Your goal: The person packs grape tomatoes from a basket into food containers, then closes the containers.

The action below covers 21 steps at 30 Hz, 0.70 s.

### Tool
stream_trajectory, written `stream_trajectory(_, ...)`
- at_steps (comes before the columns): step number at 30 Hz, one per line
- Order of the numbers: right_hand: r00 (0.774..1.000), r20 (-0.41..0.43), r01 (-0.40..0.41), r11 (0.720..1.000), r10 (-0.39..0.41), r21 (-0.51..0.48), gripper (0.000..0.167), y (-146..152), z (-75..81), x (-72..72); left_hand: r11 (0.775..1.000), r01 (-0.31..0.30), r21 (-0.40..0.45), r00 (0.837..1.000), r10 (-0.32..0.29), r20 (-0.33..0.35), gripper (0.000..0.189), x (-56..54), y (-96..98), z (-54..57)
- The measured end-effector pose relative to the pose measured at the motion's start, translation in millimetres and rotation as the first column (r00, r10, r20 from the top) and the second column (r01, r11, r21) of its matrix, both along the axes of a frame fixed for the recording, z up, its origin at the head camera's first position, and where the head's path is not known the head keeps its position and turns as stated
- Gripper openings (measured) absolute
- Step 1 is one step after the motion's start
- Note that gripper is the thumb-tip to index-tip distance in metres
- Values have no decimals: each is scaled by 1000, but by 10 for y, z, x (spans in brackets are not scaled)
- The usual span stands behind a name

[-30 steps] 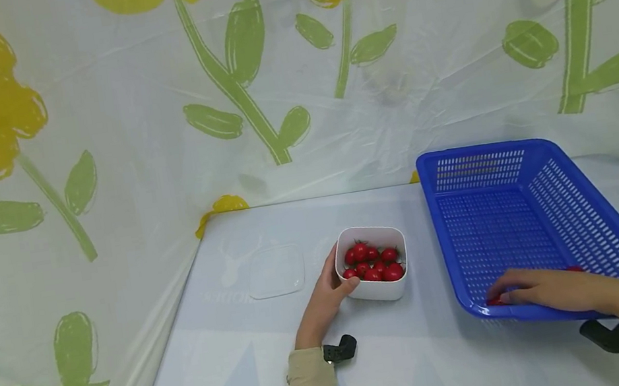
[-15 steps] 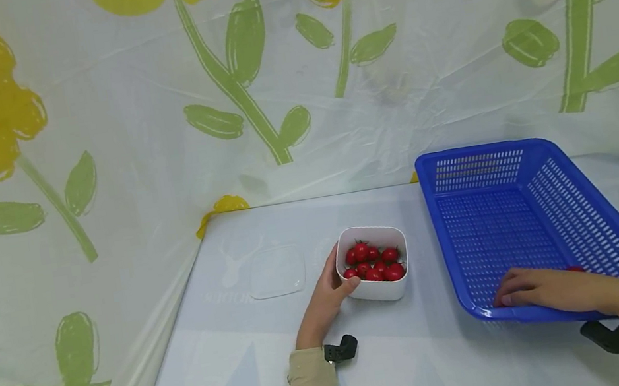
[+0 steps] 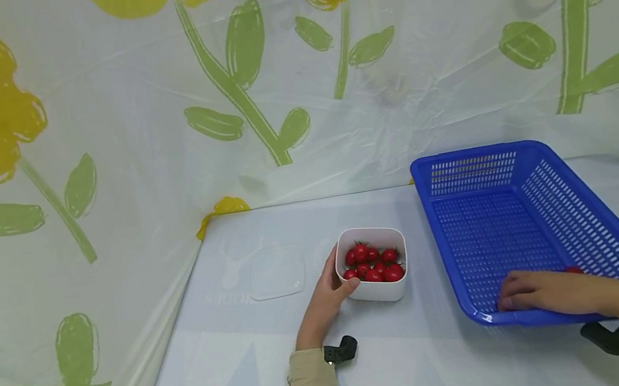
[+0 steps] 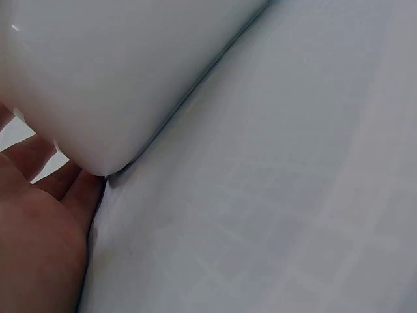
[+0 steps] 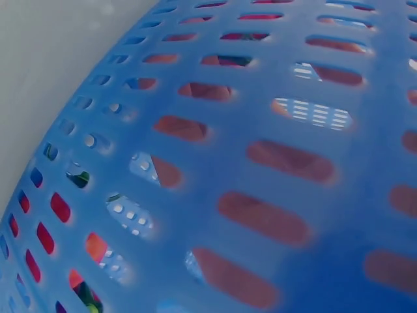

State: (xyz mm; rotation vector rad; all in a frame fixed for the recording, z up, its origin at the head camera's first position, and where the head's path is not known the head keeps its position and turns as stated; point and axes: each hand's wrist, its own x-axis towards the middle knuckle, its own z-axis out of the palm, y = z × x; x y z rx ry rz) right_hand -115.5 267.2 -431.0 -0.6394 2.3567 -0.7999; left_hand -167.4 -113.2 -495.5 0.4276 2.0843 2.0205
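My left hand (image 3: 321, 304) grips a small white square plastic container (image 3: 381, 292), thumb at its front rim and fingers along its left side. Several red cherry tomatoes (image 3: 372, 263) with green stems lie inside. In the left wrist view, fingers (image 4: 81, 195) run behind the container wall (image 4: 117, 78). My right hand (image 3: 558, 292) reaches over the near rim of a blue plastic basket (image 3: 444, 253), fingers bent down inside. A red tomato (image 3: 573, 270) shows just beyond that hand. Through the basket slots, the right wrist view shows red tomatoes (image 5: 45, 238); whether the fingertips hold one I cannot tell.
A clear plastic lid (image 3: 276, 272) lies flat on the pale table covering (image 3: 211, 381), left of the container. Behind the table hangs a white curtain (image 3: 141, 111) with yellow flowers. Black wrist devices (image 3: 341, 350) sit on both wrists.
My right fingers have shifted slightly right within the basket, and the red tomato earlier visible at their tips is now out of sight. The basket has moved slightly left. The left hand stays put.
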Motion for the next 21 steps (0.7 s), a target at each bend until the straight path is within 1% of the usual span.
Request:
stream_trajectory(5, 1000, -12, -1, 1000, 1, -28, 18, 17, -18, -3, 1000, -13, -3, 1000, 13, -10, 68, -79, -2, -182)
stream_trajectory(7, 1000, -18, -3, 999, 3, -49, 16, 20, -22, -6, 1000, -15, -6, 1000, 15, -9, 67, -91, -1, -206)
stream_trajectory(10, 1000, -19, -15, 996, 13, -89, 13, 17, -30, -21, 1000, -11, 5, 1000, 11, 13, 68, -63, -2, -158)
stream_trajectory(14, 999, -26, -48, 989, 45, -140, 10, 27, -37, -39, 1000, 3, 10, 1000, -3, 21, 71, 9, 0, -26)
stream_trajectory(16, 996, -52, -77, 985, 70, -157, 10, 42, -33, -43, 1000, 8, 1, 1000, -8, 13, 73, 33, 0, 26)
stream_trajectory(21, 990, -103, -108, 983, 93, -149, 17, 62, -16, -48, 1000, 4, -16, 1000, -4, 7, 74, 47, -6, 75)
